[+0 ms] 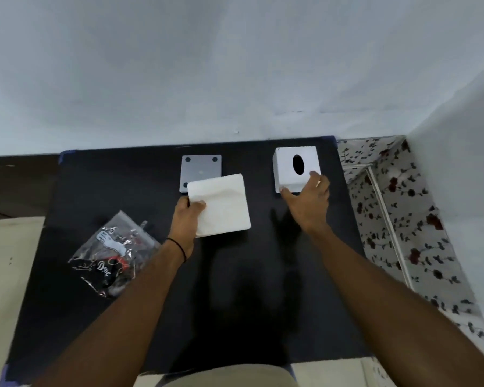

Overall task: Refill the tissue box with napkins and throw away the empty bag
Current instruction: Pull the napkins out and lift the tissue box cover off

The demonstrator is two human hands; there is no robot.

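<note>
A white stack of napkins (221,203) is held above the black mat, with my left hand (186,219) gripping its near left corner. The white tissue box cover (287,167) with a black oval slot on top stands at the back right of the mat. My right hand (309,203) grips its near right corner, thumb at the lower front edge and fingers over the top corner. The grey square base plate (200,167) lies at the back centre, partly hidden behind the napkins. An empty crumpled clear plastic bag (113,256) with printing lies on the mat's left side.
The black mat (263,275) covers the table against a white wall (235,65). A floral-patterned surface (403,219) runs along the right side. Pale tabletop (9,261) shows to the left of the mat.
</note>
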